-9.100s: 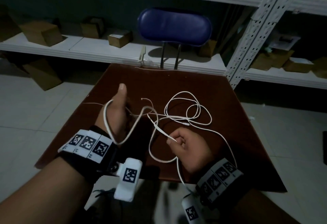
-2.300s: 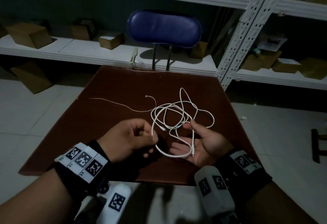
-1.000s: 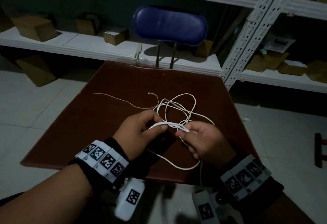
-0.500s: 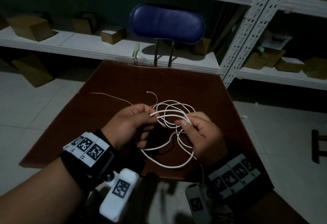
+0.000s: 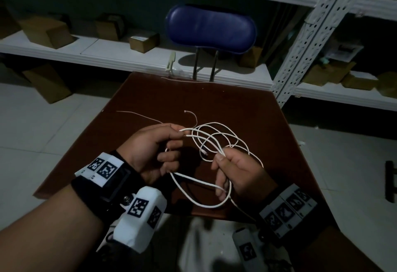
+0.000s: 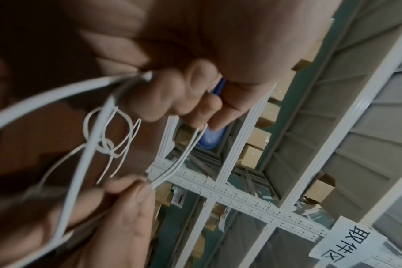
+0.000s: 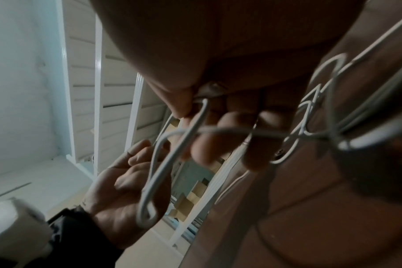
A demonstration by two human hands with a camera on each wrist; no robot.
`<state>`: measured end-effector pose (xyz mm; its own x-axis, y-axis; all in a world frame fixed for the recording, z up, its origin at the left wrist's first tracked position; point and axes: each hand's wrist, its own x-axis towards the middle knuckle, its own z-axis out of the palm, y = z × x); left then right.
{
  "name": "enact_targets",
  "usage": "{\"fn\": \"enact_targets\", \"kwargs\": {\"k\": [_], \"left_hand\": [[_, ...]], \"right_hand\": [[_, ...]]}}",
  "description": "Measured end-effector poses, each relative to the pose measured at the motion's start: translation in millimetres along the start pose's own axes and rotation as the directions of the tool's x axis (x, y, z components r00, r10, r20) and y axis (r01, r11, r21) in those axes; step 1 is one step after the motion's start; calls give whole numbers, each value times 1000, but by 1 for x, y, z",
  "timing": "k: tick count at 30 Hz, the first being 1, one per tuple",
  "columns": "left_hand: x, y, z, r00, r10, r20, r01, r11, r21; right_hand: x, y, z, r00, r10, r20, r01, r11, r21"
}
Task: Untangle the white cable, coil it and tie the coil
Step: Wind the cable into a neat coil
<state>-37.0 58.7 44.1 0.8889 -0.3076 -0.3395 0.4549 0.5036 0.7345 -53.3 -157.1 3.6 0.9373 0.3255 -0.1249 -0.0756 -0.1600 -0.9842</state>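
Note:
The white cable (image 5: 217, 136) hangs in several loose loops between my two hands above the brown table (image 5: 150, 99). My left hand (image 5: 154, 149) pinches strands of it between thumb and forefinger at the loops' left end. My right hand (image 5: 236, 170) pinches the loops' right end, and a lower loop (image 5: 199, 203) sags under both hands. A thin tail (image 5: 137, 115) and a plug end (image 5: 186, 111) lie on the table beyond the left hand. The left wrist view shows strands (image 6: 181, 156) stretched between both pinches. The right wrist view shows a doubled strand (image 7: 172, 157) running to the left hand.
A blue chair back (image 5: 211, 28) stands behind the table's far edge. White shelving (image 5: 86, 54) with cardboard boxes (image 5: 46, 32) runs along the back, with a perforated upright (image 5: 305, 41) at the right. Pale tiled floor (image 5: 43, 125) surrounds the table.
Over the last second the hands have drawn a little apart, spreading the bundled strands into wider loops. Both pinches have stayed on the cable.

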Motion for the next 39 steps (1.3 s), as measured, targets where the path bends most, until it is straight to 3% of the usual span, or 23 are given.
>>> {"fn": "enact_targets", "kwargs": {"k": [3,6,10,13,18,20,24,28,30,34,39], "left_hand": [[5,-2,-4,995,53,-85,-57,998,-40],[8,-6,-3,995,48,-85,-57,992,-111],[7,-14,7,997,22,-69,-34,983,-179],[11,-25,9,996,-29,-88,9,977,-213],[18,-47,10,982,-168,-89,161,984,-78],[21,-53,13,982,-160,-99,154,986,-70],[25,-58,21,989,-47,-140,17,978,-206],[24,-48,23,993,-22,-115,-33,888,-459],[22,-41,19,995,-29,-100,-18,901,-433],[19,-27,11,995,-61,-76,31,937,-347],[19,-17,1,990,-81,-118,46,960,-277]], "right_hand": [[3,4,0,1000,0,22,2,997,-74],[4,5,1,999,-34,3,34,996,-78],[10,3,3,983,-36,-181,57,991,117],[15,0,1,933,-27,-359,90,983,162],[16,0,-1,852,-153,-501,138,988,-67],[17,2,1,824,-227,-519,162,972,-169],[16,6,5,856,-249,-453,161,961,-223],[18,9,1,916,-126,-382,50,978,-205],[21,12,-6,930,-93,-355,26,982,-188],[20,14,-17,940,-144,-310,73,970,-231],[16,13,-18,986,-104,-127,71,968,-241]]}}
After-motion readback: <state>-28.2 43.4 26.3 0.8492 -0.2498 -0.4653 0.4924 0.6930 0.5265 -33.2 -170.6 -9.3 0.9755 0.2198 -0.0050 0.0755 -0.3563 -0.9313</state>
